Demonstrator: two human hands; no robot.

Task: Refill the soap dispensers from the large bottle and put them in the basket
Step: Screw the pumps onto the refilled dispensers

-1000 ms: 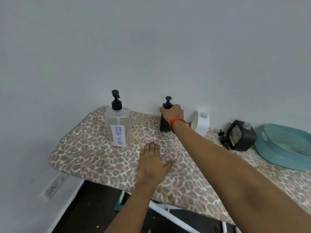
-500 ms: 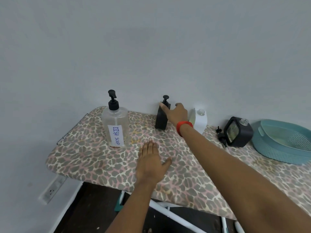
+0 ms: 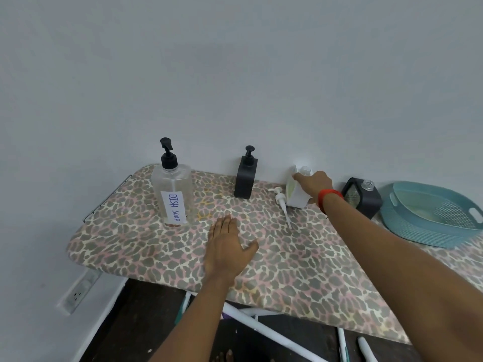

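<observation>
A large clear bottle (image 3: pixel 173 195) labelled DISH SOAP, with a black pump, stands at the back left of the board. A black square dispenser (image 3: pixel 245 178) with its pump on stands by the wall. My right hand (image 3: pixel 312 185) is wrapped around the top of a white dispenser (image 3: pixel 294 195) that has no pump. Its white pump (image 3: pixel 282 205) lies on the board just left of it. A second black dispenser (image 3: pixel 362 195) with an open neck stands further right. My left hand (image 3: pixel 227 246) rests flat on the board, fingers apart.
A teal plastic basket (image 3: pixel 431 226) sits at the right end of the leopard-print ironing board (image 3: pixel 156 252). The board's back edge is against a grey wall. White legs (image 3: pixel 264 327) and dark floor show below the front edge. A wall socket (image 3: pixel 78 292) is at lower left.
My right hand has left the black pump dispenser and moved right onto the white dispenser. The view shifted slightly. My left hand has stayed flat on the board.
</observation>
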